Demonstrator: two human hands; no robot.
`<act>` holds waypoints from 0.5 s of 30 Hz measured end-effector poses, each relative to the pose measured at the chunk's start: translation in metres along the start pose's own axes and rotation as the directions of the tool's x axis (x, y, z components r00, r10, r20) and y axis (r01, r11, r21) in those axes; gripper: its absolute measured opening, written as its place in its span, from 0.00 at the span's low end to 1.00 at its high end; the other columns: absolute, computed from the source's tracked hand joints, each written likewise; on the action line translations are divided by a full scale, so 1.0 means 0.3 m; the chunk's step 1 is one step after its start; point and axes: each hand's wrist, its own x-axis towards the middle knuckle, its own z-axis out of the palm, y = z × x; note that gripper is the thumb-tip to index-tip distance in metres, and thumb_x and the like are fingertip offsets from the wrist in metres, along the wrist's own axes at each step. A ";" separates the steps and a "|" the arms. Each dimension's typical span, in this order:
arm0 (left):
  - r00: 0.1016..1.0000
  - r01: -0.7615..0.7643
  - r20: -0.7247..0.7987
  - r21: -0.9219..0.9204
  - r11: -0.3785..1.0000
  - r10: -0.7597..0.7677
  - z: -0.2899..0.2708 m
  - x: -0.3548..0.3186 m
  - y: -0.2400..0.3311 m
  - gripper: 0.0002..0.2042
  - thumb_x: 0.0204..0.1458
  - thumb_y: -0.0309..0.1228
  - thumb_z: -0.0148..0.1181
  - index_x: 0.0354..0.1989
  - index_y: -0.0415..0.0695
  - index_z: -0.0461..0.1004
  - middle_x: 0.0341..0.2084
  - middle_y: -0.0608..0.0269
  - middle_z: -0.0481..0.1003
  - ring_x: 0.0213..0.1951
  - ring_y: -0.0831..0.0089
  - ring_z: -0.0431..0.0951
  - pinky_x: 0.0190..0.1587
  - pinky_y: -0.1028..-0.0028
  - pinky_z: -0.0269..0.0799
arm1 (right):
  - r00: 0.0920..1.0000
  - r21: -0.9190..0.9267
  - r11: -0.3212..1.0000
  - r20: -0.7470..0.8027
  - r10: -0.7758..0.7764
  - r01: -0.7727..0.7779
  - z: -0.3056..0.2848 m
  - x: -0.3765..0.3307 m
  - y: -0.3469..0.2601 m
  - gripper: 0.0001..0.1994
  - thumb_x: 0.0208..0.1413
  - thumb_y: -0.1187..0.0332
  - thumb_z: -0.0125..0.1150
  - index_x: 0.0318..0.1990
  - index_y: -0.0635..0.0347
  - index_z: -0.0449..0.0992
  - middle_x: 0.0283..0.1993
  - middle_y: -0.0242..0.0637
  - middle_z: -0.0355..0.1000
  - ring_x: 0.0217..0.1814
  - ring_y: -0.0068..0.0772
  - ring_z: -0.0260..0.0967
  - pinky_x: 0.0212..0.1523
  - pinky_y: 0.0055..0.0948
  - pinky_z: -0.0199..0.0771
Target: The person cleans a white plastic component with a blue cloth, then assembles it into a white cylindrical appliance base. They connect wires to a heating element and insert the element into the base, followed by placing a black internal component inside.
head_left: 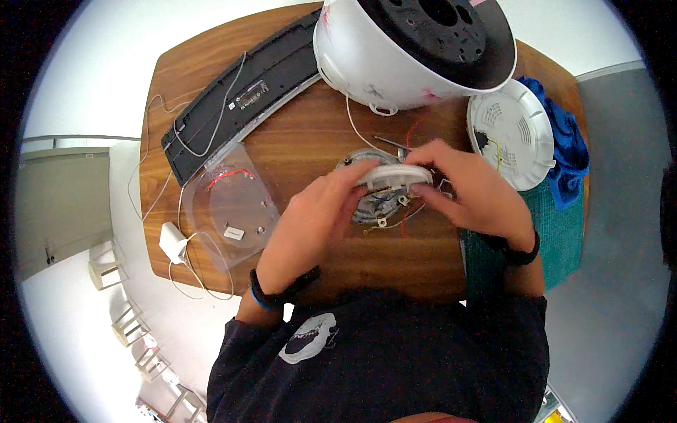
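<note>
In the head view, the black cloth of the person's T-shirt [437,345] lay nearest, soft and matte, with a pale print at its left. Taking the hands as the clock's centre, the glossy white pot body [367,67] stood at twelve, smooth and curved, with pink and grey floral marks and a perforated black inner base. At two was the white round cover [540,134], rigid and shallow, with slotted vents; the crumpled blue cloth [566,158] bunched beside it at three. The finely textured teal mat [557,233] lay at four. At nine the clear plastic tray [247,201] held a red wire [240,171] and small loose pieces; at ten ran the long black panel [211,123], flat and slightly bowed. All rested on the brown wood-grain table [374,275].

The left hand [317,211] was closed round the near-left edge of the white round part [398,173], fingers curled. The right hand [471,185] pinched its right end, fingers above and thumb lower, parted by little more than the rim.

That part was held at the clock's centre, tilted, its ribbed edge facing the person. Beneath it, partly hidden, was the shiny metal disc [367,211], with thin wires and metal tabs around it.
</note>
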 end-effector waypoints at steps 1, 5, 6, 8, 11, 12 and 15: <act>0.996 0.087 -0.016 -0.059 0.995 -0.088 0.004 -0.003 0.007 0.23 0.69 0.20 0.66 0.71 0.46 0.76 0.58 0.49 0.83 0.51 0.47 0.86 0.54 0.57 0.85 | 0.998 0.084 0.996 -0.035 0.046 -0.043 0.001 -0.003 -0.001 0.19 0.73 0.73 0.68 0.67 0.59 0.72 0.56 0.45 0.82 0.57 0.42 0.84 0.55 0.39 0.85; 0.990 0.101 -0.055 -0.354 0.930 -0.129 0.010 0.008 0.008 0.24 0.66 0.20 0.70 0.70 0.45 0.77 0.63 0.50 0.80 0.55 0.49 0.87 0.54 0.59 0.85 | 0.982 0.423 0.906 -0.155 0.103 -0.028 0.006 -0.003 -0.005 0.25 0.77 0.75 0.63 0.76 0.60 0.63 0.63 0.44 0.79 0.63 0.32 0.80 0.59 0.33 0.84; 0.995 0.057 -0.060 -0.360 0.931 -0.084 0.010 0.013 0.005 0.24 0.65 0.21 0.72 0.70 0.45 0.77 0.64 0.50 0.79 0.55 0.49 0.86 0.55 0.60 0.85 | 0.984 0.442 0.896 -0.145 0.107 -0.033 0.007 -0.002 -0.007 0.27 0.77 0.76 0.62 0.78 0.59 0.60 0.64 0.47 0.79 0.64 0.34 0.81 0.60 0.32 0.84; 0.997 -0.019 -0.074 -0.296 0.955 -0.003 0.012 0.018 0.002 0.25 0.62 0.21 0.74 0.69 0.45 0.78 0.64 0.50 0.79 0.56 0.50 0.86 0.56 0.60 0.84 | 0.987 0.456 0.888 -0.113 0.118 -0.054 0.011 -0.002 -0.012 0.28 0.78 0.76 0.61 0.79 0.59 0.60 0.65 0.47 0.79 0.65 0.34 0.81 0.60 0.31 0.85; 0.995 -0.073 -0.075 -0.110 0.991 0.065 0.010 0.020 -0.002 0.26 0.59 0.22 0.77 0.67 0.45 0.79 0.62 0.48 0.79 0.57 0.49 0.85 0.58 0.59 0.83 | 0.990 0.450 0.885 -0.010 0.138 -0.119 0.020 -0.005 -0.017 0.31 0.76 0.77 0.63 0.82 0.58 0.59 0.66 0.47 0.79 0.66 0.35 0.80 0.62 0.34 0.85; 0.996 -0.066 -0.064 -0.065 0.996 0.062 0.006 0.019 -0.004 0.26 0.59 0.22 0.77 0.67 0.45 0.79 0.61 0.48 0.79 0.58 0.48 0.84 0.59 0.58 0.82 | 0.993 0.450 0.886 0.027 0.111 -0.111 0.021 -0.007 -0.016 0.33 0.75 0.77 0.63 0.83 0.58 0.59 0.66 0.47 0.79 0.67 0.36 0.80 0.63 0.35 0.85; 0.991 -0.058 -0.114 0.056 0.997 0.064 -0.005 0.020 -0.015 0.25 0.58 0.21 0.77 0.66 0.44 0.80 0.59 0.48 0.79 0.59 0.47 0.84 0.60 0.58 0.81 | 1.000 0.237 0.971 0.000 -0.002 0.002 0.024 -0.016 -0.006 0.38 0.71 0.77 0.68 0.84 0.57 0.58 0.70 0.47 0.78 0.69 0.41 0.81 0.67 0.40 0.84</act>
